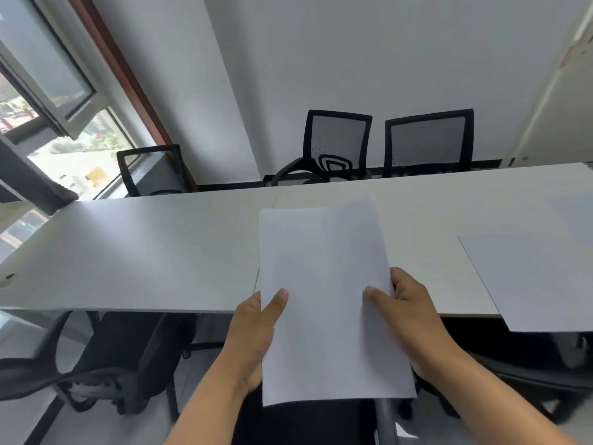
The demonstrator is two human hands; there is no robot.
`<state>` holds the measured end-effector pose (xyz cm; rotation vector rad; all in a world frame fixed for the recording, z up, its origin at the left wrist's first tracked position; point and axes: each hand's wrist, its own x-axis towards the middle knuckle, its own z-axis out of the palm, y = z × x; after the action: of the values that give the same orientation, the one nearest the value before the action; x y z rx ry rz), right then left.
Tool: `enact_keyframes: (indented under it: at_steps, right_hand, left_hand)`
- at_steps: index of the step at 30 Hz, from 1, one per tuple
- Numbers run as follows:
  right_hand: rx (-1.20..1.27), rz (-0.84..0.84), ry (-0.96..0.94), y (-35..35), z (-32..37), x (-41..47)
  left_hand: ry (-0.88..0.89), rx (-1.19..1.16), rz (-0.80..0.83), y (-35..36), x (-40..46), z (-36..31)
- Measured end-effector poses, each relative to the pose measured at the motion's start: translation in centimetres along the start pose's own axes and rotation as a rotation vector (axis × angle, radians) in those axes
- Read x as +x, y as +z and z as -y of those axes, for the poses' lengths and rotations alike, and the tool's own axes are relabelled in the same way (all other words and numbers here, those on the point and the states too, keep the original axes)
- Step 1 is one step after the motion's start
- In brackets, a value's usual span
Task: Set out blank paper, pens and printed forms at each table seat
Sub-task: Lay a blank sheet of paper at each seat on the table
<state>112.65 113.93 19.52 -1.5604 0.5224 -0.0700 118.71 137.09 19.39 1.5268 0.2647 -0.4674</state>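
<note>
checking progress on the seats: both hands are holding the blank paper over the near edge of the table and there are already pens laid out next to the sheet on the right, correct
Not quite. The head view shows no pens anywhere on the table. The rest holds: the left hand and right hand grip the blank paper over the near edge, and a sheet on the right already lies there, overhanging the edge.

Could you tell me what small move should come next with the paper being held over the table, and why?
Probably lower the blank paper flat onto the bare table just ahead. Both hands, left hand and right hand, grip its lower edges above the near edge, and a placed sheet already lies at the seat to the right.
</note>
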Motion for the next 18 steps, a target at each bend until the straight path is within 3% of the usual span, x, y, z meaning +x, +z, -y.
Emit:
enact_keyframes:
  at_steps: [11,18]
  right_hand:
    - [-0.093,-0.199,0.060,2.2,-7.2,11.2]
    - [-0.168,-0.202,0.117,2.0,-11.6,17.2]
  left_hand:
    - [-0.089,0.026,-0.018,0.9,11.0,4.2]
    - [-0.112,0.048,-0.020,1.7,16.2,5.7]
